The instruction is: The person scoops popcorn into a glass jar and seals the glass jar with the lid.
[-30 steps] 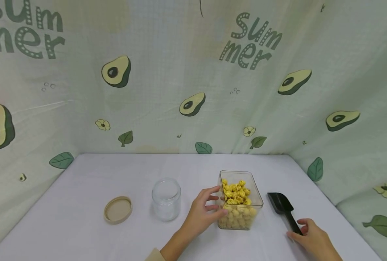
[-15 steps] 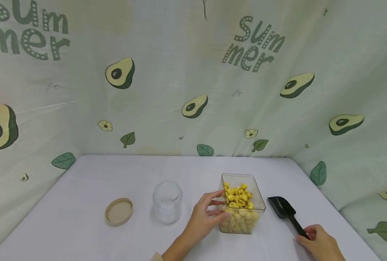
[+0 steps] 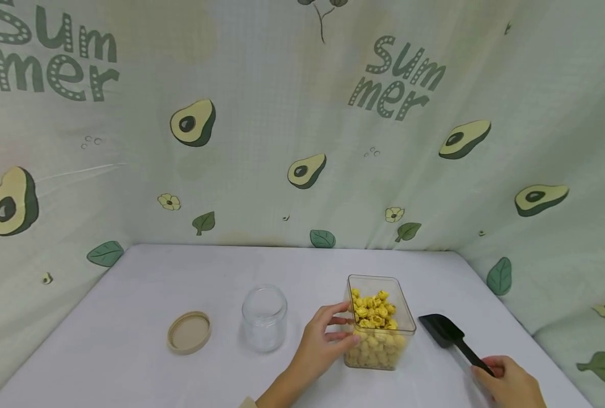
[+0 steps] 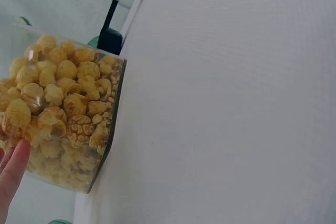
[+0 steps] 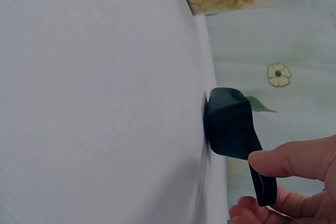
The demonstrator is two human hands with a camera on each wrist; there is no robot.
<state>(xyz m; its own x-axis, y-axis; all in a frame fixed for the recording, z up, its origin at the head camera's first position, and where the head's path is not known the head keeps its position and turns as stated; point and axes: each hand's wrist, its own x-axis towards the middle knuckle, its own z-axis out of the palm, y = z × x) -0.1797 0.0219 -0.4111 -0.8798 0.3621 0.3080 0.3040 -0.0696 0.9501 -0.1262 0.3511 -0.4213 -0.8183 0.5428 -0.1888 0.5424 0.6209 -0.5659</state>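
A clear square container (image 3: 379, 345) of yellow popcorn stands right of centre on the table. My left hand (image 3: 324, 343) is at its left side in the head view, fingers spread and loosely bent, thumb near the front face. In the left wrist view a fingertip (image 4: 20, 156) overlaps the container wall. My right hand (image 3: 511, 382) pinches the handle of a black scoop (image 3: 444, 330) between thumb and fingers. In the right wrist view, the scoop's bowl (image 5: 229, 121) is tilted, its edge close to the tabletop.
Left of the container stands a clear round jar (image 3: 264, 320) without a lid. Farther left lies a beige round lid (image 3: 189, 333). A white cloth covers the table (image 3: 128, 340), and a curtain (image 3: 251, 113) printed with avocados hangs behind it.
My right hand has closed on the scoop's handle and drawn it slightly right and toward me, raising the handle. My left hand stays beside the container; the view has shifted slightly.
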